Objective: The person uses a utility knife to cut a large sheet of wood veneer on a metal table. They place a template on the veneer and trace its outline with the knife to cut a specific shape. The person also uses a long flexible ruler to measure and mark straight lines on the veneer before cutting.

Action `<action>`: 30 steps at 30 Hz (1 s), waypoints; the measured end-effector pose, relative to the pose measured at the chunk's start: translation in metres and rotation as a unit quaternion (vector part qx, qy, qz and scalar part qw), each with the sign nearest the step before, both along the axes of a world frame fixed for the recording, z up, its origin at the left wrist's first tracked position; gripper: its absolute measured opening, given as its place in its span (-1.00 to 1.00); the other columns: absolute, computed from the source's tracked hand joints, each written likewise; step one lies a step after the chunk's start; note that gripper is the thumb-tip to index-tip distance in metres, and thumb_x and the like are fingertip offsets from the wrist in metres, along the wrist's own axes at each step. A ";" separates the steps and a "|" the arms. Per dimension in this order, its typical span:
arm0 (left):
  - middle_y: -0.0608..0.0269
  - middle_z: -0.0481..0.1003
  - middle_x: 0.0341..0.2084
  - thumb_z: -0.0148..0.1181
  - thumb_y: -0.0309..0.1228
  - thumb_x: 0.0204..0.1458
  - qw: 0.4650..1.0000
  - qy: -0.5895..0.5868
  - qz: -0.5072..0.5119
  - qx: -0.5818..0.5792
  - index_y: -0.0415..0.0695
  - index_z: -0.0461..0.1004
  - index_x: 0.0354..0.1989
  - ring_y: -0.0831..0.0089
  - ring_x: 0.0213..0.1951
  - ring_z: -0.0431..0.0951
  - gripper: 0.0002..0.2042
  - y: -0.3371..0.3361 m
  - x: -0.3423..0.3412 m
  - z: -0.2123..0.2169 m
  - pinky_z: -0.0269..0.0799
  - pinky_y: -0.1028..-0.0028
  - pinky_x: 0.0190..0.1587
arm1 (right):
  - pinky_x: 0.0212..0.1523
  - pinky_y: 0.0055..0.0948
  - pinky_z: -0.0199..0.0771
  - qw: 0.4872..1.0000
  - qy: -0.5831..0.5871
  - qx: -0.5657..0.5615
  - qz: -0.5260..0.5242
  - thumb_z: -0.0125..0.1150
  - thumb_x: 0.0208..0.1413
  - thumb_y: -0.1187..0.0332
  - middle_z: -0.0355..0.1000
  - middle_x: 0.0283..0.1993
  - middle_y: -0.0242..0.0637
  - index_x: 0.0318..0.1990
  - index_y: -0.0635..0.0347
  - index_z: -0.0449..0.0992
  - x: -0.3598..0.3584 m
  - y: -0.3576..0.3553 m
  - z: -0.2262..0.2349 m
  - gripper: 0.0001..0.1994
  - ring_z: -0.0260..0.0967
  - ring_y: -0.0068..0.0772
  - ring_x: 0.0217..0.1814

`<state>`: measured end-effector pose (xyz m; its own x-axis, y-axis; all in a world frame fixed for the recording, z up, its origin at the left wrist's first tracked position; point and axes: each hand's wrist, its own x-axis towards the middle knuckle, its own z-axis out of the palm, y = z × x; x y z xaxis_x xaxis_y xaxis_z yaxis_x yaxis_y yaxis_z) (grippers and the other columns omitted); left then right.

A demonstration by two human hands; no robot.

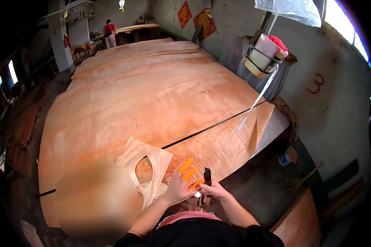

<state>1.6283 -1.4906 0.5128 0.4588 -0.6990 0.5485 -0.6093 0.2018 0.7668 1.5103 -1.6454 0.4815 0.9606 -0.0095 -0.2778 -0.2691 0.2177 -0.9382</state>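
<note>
Dark tool in the right fingers, orange covers on the left

The right hand (215, 190) has its fingers closed around a dark tool (207, 178), whose flat end stands up above them. Just left of it is the left hand (178, 187), its fingers stretched and slightly apart, with orange covers (189, 174) on them. A white bit (198, 194) shows between the hands; I cannot tell whether the left thumb grips it.

Just left of the left fingers, a scrap (163, 157) of veneer with a curved hole lies on the broad veneer (152, 99) covering the worktop. Beyond the fingers, a black strip (202, 131) crosses that veneer on a slant. Right of the fingers and well apart, a tub (284, 159) is on the floor.

Farther beyond the fingers, to the right, hangs a container (261, 57) with a white tape (257, 99) trailing down. Farthest off, ahead and to the left, a person in red (110, 33) stands by another worktop (137, 27).
</note>
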 end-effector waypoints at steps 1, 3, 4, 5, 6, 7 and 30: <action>-0.01 0.09 0.02 0.28 -0.25 -0.37 0.999 0.036 -0.017 -0.027 -0.11 0.23 -0.05 0.19 0.05 0.11 -0.39 0.003 0.002 -0.002 0.06 0.36 0.03 | -0.62 -0.74 0.02 0.999 0.017 0.017 0.034 -0.05 0.03 0.24 0.27 -0.57 -0.53 -0.36 0.19 0.44 -0.001 0.000 0.001 -0.78 0.10 -0.75 -0.60; 0.00 0.07 0.03 0.29 -0.24 -0.38 0.999 -0.031 -0.021 -0.005 -0.15 0.23 -0.05 0.20 0.07 0.09 -0.37 0.010 0.007 0.009 0.04 0.36 0.05 | -0.55 -0.71 0.13 0.999 -0.017 0.002 0.048 0.06 -0.04 0.30 0.32 -0.55 -0.48 -0.36 0.23 0.41 -0.002 0.007 0.027 -0.82 0.18 -0.70 -0.55; 0.01 0.06 0.04 0.30 -0.24 -0.39 0.998 -0.063 -0.024 0.006 -0.17 0.23 -0.05 0.21 0.07 0.08 -0.36 0.013 0.010 0.014 0.03 0.36 0.05 | -0.53 -0.70 0.15 0.998 -0.034 -0.002 0.062 0.09 -0.06 0.33 0.33 -0.55 -0.47 -0.37 0.24 0.40 -0.003 0.008 0.034 -0.83 0.19 -0.69 -0.54; 0.01 0.05 0.05 0.30 -0.24 -0.40 0.997 -0.072 -0.029 0.008 -0.18 0.23 -0.05 0.20 0.07 0.08 -0.36 0.017 0.011 0.016 0.03 0.36 0.05 | -0.52 -0.69 0.17 0.996 -0.052 -0.007 0.076 0.11 -0.08 0.35 0.33 -0.54 -0.46 -0.37 0.26 0.40 -0.002 0.009 0.037 -0.84 0.21 -0.68 -0.53; 0.01 0.04 0.05 0.30 -0.24 -0.40 0.996 -0.081 -0.033 0.010 -0.19 0.23 -0.06 0.20 0.07 0.08 -0.35 0.020 0.013 0.016 0.03 0.35 0.05 | -0.47 -0.66 0.22 0.993 -0.030 -0.005 0.111 0.16 -0.12 0.40 0.33 -0.55 -0.45 -0.38 0.28 0.40 -0.002 0.004 0.028 -0.84 0.22 -0.66 -0.51; 0.01 0.04 0.05 0.31 -0.24 -0.41 0.995 -0.090 -0.038 0.013 -0.21 0.23 -0.06 0.19 0.07 0.09 -0.35 0.022 0.016 0.016 0.03 0.34 0.05 | -0.47 -0.66 0.22 0.991 -0.005 -0.037 0.131 0.16 -0.12 0.39 0.33 -0.56 -0.45 -0.39 0.28 0.41 0.000 0.004 0.029 -0.84 0.22 -0.66 -0.51; -0.01 0.14 -0.02 0.13 -0.28 -0.23 0.939 -0.054 0.071 0.332 -0.27 0.17 -0.04 0.14 0.03 0.13 -0.45 0.085 0.009 -0.216 0.07 0.36 0.05 | -0.77 -0.71 -0.23 0.976 0.194 0.003 -0.102 0.02 -0.04 0.35 0.05 -0.75 -0.59 -0.55 0.15 0.32 0.006 0.045 -0.104 -0.87 -0.13 -0.78 -0.78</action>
<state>1.6377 -1.4052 0.2972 0.5406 -0.8389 0.0624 -0.6754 -0.3886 0.6268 1.5159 -1.6003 0.3772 0.7610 -0.1871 -0.6212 -0.5548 0.3086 -0.7726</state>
